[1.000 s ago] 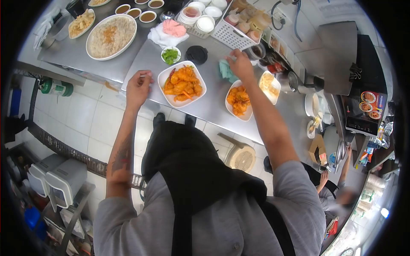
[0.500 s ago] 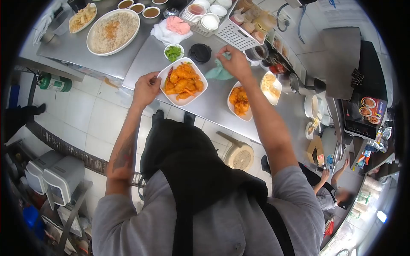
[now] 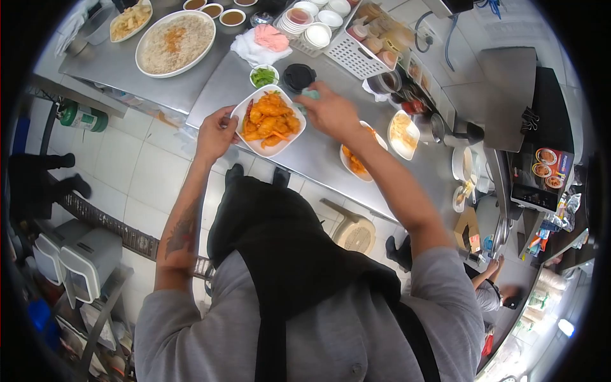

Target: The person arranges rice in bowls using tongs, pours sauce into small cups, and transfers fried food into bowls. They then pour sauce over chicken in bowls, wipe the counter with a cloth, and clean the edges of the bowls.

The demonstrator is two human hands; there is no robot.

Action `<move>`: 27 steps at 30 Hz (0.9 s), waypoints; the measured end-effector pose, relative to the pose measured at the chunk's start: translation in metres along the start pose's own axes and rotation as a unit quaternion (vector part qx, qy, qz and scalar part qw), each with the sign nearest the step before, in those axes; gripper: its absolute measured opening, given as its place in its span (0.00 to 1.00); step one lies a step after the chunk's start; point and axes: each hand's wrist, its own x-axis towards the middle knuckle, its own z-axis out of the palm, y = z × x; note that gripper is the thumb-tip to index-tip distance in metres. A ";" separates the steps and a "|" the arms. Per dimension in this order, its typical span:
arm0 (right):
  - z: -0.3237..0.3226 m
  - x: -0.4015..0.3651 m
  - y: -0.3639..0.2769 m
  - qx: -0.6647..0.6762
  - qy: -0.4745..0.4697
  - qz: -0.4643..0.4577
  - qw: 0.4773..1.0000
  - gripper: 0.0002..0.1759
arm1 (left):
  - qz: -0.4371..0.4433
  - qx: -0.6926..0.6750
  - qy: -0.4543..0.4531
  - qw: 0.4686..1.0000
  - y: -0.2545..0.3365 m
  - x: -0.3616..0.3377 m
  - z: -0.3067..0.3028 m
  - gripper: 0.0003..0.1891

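My left hand point(image 3: 218, 132) grips the left rim of a white square bowl point(image 3: 270, 153), which is heaped with orange, sauce-coated pieces point(image 3: 270, 118). At the bowl's right rim, my right hand point(image 3: 329, 112) is closed on a green cloth point(image 3: 309, 94), mostly hidden under the fingers. A small bowl of chopped green herbs point(image 3: 263, 77) stands just behind the square bowl, with a black lid point(image 3: 299, 77) beside it. Under my right forearm, a second white bowl of orange pieces point(image 3: 354, 162) is partly covered from view.
A large plate of rice point(image 3: 175, 42) and small sauce cups point(image 3: 231, 18) stand at the back left. Behind lie a white and pink cloth point(image 3: 261, 46) and a white basket of bottles point(image 3: 360, 53). Another dish point(image 3: 403, 135) sits right. A co-worker point(image 3: 490, 293) is at far right.
My right hand has moved left and down with the green cloth, from the counter to the bowl's right rim. My left hand still holds the bowl's left side.
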 end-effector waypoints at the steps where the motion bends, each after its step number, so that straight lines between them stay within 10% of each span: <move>1: 0.007 0.003 0.002 -0.022 -0.035 -0.033 0.999 0.16 | 0.004 -0.002 -0.004 1.000 0.000 -0.001 0.000 0.15; 12: 0.005 -0.015 0.014 -0.012 -0.132 -0.072 0.989 0.14 | 0.002 0.026 -0.011 1.000 0.004 0.011 -0.003 0.15; 14: -0.001 -0.020 0.034 0.278 -0.208 0.131 0.929 0.14 | -0.006 -0.013 -0.016 1.000 0.003 0.013 -0.004 0.15; 18: -0.039 -0.012 0.075 0.222 -0.022 0.299 0.928 0.17 | -0.057 -0.058 -0.055 0.995 0.008 0.009 -0.011 0.19; 23: -0.015 -0.012 0.112 -0.015 0.188 0.144 0.971 0.21 | -0.084 -0.038 -0.026 0.995 0.009 0.008 -0.019 0.22; 27: -0.031 -0.050 0.101 0.151 0.100 0.237 0.954 0.19 | -0.081 -0.022 -0.041 0.996 0.000 0.007 -0.012 0.19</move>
